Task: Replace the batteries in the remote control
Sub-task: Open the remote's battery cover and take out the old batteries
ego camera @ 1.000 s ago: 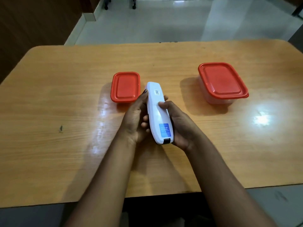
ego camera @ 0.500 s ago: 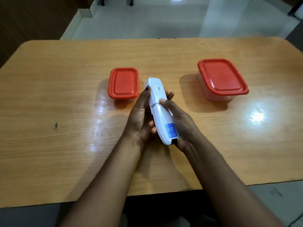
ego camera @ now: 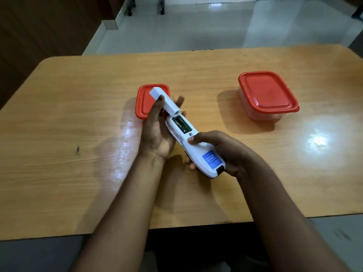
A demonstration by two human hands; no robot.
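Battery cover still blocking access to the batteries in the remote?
No longer. The battery cover is slid clear toward the far end, held by the left hand. The battery bay lies exposed; the right hand holds the remote.

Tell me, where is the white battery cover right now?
In the head view, the battery cover sits just left of centre, held in the left hand, slid off the remote control and overlapping the small red-lidded container behind it.

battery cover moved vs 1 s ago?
Yes. The battery cover has slid off the remote toward the small red-lidded container, exposing the battery bay; the left hand holds it.
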